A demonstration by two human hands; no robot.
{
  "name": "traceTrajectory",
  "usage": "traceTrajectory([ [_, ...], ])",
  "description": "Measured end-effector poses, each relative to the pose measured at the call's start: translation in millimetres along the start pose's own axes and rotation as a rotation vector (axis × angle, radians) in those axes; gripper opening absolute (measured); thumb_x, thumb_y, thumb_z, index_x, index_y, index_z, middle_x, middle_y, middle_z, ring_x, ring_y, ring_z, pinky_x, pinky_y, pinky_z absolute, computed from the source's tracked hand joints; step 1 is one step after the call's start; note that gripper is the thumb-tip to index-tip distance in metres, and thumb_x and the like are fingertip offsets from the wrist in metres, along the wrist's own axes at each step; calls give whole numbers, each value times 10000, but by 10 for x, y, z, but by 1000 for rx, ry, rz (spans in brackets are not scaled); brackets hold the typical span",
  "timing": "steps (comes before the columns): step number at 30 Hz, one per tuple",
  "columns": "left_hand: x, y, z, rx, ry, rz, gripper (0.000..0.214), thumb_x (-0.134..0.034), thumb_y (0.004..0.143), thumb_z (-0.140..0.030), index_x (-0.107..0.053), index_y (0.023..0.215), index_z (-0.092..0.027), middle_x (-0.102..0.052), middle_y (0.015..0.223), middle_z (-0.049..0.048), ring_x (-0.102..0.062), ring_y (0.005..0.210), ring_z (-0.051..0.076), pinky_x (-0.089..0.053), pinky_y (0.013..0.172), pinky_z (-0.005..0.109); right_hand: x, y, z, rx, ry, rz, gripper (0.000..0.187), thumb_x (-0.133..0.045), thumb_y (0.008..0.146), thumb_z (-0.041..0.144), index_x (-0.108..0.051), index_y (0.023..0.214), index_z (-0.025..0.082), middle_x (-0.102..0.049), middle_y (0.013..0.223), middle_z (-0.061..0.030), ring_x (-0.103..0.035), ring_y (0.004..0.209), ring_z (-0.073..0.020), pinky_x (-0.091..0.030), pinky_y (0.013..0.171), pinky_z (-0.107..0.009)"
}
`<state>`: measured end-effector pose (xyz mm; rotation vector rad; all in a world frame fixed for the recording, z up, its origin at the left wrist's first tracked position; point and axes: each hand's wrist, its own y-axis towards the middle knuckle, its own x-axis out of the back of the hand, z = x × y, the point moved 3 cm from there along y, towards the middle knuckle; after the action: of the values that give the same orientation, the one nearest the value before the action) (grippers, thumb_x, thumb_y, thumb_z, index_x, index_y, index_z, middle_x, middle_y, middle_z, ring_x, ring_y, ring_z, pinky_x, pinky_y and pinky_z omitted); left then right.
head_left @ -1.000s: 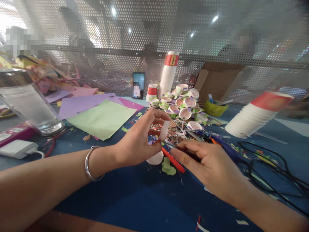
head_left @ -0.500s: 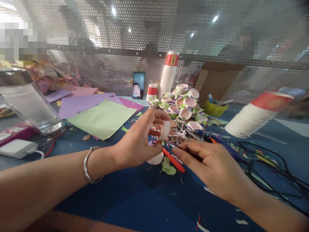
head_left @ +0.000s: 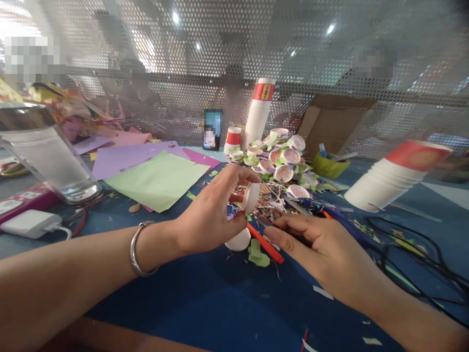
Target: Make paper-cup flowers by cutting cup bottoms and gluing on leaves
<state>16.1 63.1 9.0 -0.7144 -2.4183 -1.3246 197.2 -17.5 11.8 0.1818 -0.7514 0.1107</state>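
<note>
My left hand (head_left: 208,215) pinches a cut-off paper cup base (head_left: 251,197), a short white ring tilted on edge between thumb and fingertips. Close by on the right, my right hand (head_left: 326,249) is closed around a thin, dark metallic tool (head_left: 262,221). Its tip points at the cup base; whether it touches, I cannot tell. Below the fingers lie a white round piece (head_left: 239,240), an orange-red stick-like item (head_left: 266,243) and green paper scraps (head_left: 258,255) on the blue table. Coloured paper shreds (head_left: 269,203) are heaped behind my hands.
Several cup bases with paper bits form a pile (head_left: 284,172). Cup stacks stand behind (head_left: 257,117) and at right (head_left: 388,178). A glass of water (head_left: 68,164), charger (head_left: 31,223) and paper sheets (head_left: 161,181) lie left; black cables (head_left: 406,249) lie right. A phone (head_left: 212,129) stands behind.
The cup base in my left hand has turned slightly, showing more of its round face. The right hand's tool tip sits a little farther from it. The whole view has shifted slightly.
</note>
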Motion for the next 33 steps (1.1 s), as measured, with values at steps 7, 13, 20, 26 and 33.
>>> traceTrajectory([
  [7, 10, 13, -13, 37, -10, -14, 544, -589, 737, 12, -493, 1217, -224, -578, 1274, 90, -583, 1201, 215, -636, 883, 295, 45, -10, 26, 18, 11, -46, 457, -554, 995, 558, -634, 703, 216, -557, 629, 7, -472, 568, -139, -360, 482, -274],
  [13, 8, 6, -40, 1, 24, 39, 590, -561, 732, 34, -487, 1266, -205, -587, 1282, 91, -585, 1226, 213, -615, 957, 318, 118, -12, 39, 17, -34, -78, 501, -538, 991, 570, -574, 642, 212, -460, 595, 22, -406, 561, -130, -328, 484, -267],
  [20, -6, -9, -66, -76, 98, 87, 571, -533, 781, 24, -477, 1301, -205, -588, 1283, 111, -596, 1233, 243, -597, 1005, 418, 101, -2, 31, 1, 43, -53, 480, -554, 980, 598, -690, 738, 207, -579, 665, 1, -479, 621, -148, -390, 536, -266],
  [26, -7, -4, -99, -104, 120, 103, 600, -503, 753, 52, -481, 1292, -211, -596, 1284, 105, -590, 1250, 250, -570, 1063, 455, 105, -11, 24, -4, 58, -54, 454, -604, 952, 608, -715, 744, 220, -625, 680, -5, -514, 638, -159, -418, 541, -257],
  [33, 11, -10, -85, -128, 112, 120, 650, -510, 729, 54, -468, 1310, -233, -600, 1280, 101, -593, 1242, 248, -583, 1043, 446, 100, -2, 37, 2, 46, -45, 477, -562, 967, 593, -675, 704, 212, -532, 637, -1, -457, 596, -149, -382, 507, -264],
])
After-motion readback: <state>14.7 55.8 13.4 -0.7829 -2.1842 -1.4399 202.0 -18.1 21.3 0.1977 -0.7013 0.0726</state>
